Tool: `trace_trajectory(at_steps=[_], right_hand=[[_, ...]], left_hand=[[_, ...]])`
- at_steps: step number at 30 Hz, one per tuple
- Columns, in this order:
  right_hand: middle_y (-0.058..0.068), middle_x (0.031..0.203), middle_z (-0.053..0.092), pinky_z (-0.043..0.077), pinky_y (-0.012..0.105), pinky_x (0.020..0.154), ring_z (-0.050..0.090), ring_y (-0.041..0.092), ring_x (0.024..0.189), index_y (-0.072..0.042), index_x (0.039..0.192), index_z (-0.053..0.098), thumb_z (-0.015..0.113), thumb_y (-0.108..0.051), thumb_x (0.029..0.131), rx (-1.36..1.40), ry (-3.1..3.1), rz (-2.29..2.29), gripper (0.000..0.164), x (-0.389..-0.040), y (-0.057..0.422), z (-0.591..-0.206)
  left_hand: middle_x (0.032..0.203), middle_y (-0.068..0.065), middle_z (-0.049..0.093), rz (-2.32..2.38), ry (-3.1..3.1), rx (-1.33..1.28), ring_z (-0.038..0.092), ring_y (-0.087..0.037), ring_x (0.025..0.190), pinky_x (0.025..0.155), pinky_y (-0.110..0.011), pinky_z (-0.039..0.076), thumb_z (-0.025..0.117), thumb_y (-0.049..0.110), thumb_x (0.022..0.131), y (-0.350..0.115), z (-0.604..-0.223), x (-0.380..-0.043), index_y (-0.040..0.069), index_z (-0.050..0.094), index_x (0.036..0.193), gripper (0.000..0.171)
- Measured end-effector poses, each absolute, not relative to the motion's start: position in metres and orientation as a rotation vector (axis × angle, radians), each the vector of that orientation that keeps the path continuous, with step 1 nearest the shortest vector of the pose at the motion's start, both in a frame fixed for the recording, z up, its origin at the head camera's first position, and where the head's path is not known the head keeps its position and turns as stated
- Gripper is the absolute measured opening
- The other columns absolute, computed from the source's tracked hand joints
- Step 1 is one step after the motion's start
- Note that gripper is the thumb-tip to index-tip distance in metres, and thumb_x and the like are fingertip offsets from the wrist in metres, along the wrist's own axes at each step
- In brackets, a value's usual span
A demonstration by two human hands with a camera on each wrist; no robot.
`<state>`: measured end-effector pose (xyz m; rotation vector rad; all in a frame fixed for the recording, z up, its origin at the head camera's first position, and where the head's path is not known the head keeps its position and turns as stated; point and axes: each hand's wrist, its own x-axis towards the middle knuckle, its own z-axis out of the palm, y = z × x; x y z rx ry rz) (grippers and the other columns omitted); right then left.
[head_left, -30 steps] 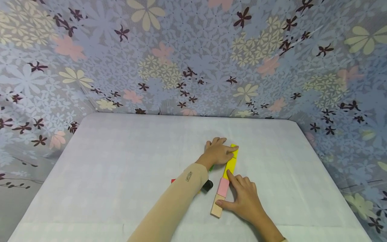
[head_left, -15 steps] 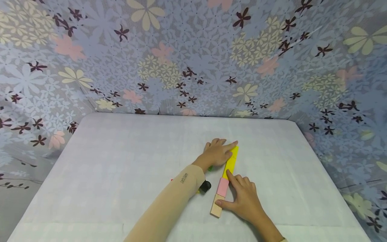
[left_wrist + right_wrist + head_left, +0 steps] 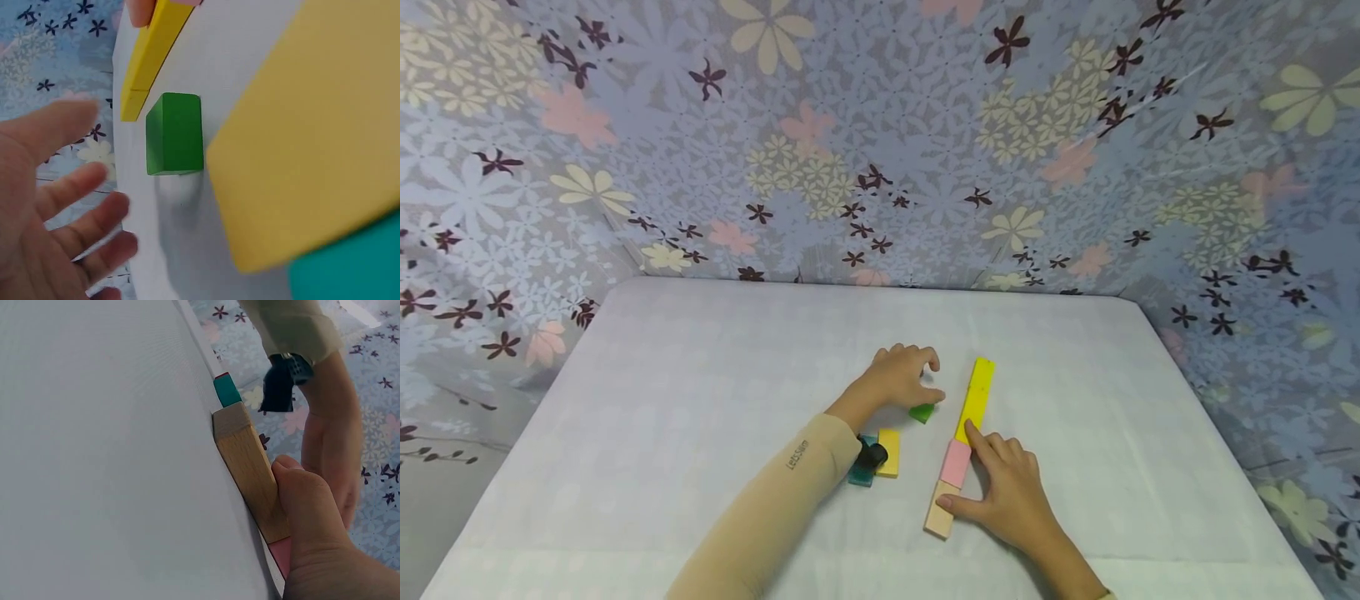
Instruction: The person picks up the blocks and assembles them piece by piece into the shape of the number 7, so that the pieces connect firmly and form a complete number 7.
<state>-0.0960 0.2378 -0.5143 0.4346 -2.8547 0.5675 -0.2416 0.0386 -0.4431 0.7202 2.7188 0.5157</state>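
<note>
A row of blocks lies on the cloth: a plain wood block (image 3: 939, 510) nearest, then a pink block (image 3: 955, 464), then a long yellow stretch (image 3: 977, 396) with a seam near its far end. My right hand (image 3: 1013, 492) rests along the row, thumb on the wood block, index fingertip on the yellow. My left hand (image 3: 897, 375) hovers left of the row, fingers loosely bent and holding nothing. Just beyond its palm in the left wrist view stands a green block (image 3: 180, 134), apart from the fingers; the hand partly covers it in the head view.
Nearer the body, a separate yellow block (image 3: 889, 454) stands beside a teal block (image 3: 861, 478), partly covered by the black wrist camera (image 3: 872, 456). A bit of red shows behind the teal block (image 3: 227, 391) in the right wrist view. Patterned fabric (image 3: 880, 150) hangs behind the table.
My left hand has come off the row's far yellow end and moved left to the green block. Its sleeve's shift uncovers the separate yellow and teal blocks. The right hand stays put.
</note>
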Motion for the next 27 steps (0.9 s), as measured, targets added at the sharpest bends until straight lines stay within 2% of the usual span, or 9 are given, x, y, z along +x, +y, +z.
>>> trace_trajectory(at_steps=[3,7,12,20,27], right_hand=[[-0.007,0.105,0.056,0.033,0.040,0.085,0.044,0.015,0.094,-0.013,0.149,0.046,0.075,-0.075,0.065,0.425,-2.853,0.573,0.108,-0.095,0.239,-0.515],[-0.007,0.106,0.057,0.032,0.040,0.084,0.044,0.015,0.095,-0.013,0.148,0.047,0.076,-0.074,0.065,0.421,-2.840,0.586,0.107,-0.093,0.240,-0.516],[-0.008,0.106,0.057,0.031,0.038,0.084,0.043,0.012,0.093,-0.013,0.148,0.047,0.077,-0.073,0.065,0.428,-2.828,0.592,0.107,-0.093,0.240,-0.518],[-0.010,0.101,0.054,0.032,0.037,0.082,0.041,0.011,0.090,-0.014,0.149,0.046,0.075,-0.075,0.065,0.437,-2.830,0.573,0.108,-0.095,0.240,-0.517],[-0.011,0.097,0.052,0.031,0.037,0.083,0.039,0.010,0.089,-0.014,0.149,0.046,0.076,-0.074,0.065,0.454,-2.826,0.593,0.107,-0.096,0.239,-0.517]], left_hand=[[0.113,0.006,0.064,0.389,2.698,0.770,0.054,-0.016,0.099,0.092,-0.037,0.040,0.074,0.054,0.083,0.036,-0.443,-0.235,0.027,0.060,0.118,0.047],[0.105,0.008,0.066,0.317,2.705,0.811,0.056,-0.015,0.091,0.091,-0.037,0.043,0.076,0.051,0.083,0.038,-0.446,-0.228,0.027,0.062,0.114,0.042],[0.090,0.010,0.065,0.223,2.764,0.838,0.055,-0.013,0.079,0.080,-0.034,0.044,0.074,0.051,0.084,0.043,-0.445,-0.220,0.025,0.064,0.108,0.036],[0.079,0.009,0.058,0.117,2.800,0.837,0.055,-0.013,0.074,0.072,-0.030,0.040,0.079,0.048,0.081,0.046,-0.443,-0.217,0.024,0.062,0.095,0.032],[0.083,0.007,0.059,0.141,2.855,0.782,0.055,-0.014,0.077,0.073,-0.032,0.043,0.074,0.048,0.086,0.054,-0.446,-0.230,0.023,0.063,0.103,0.033]])
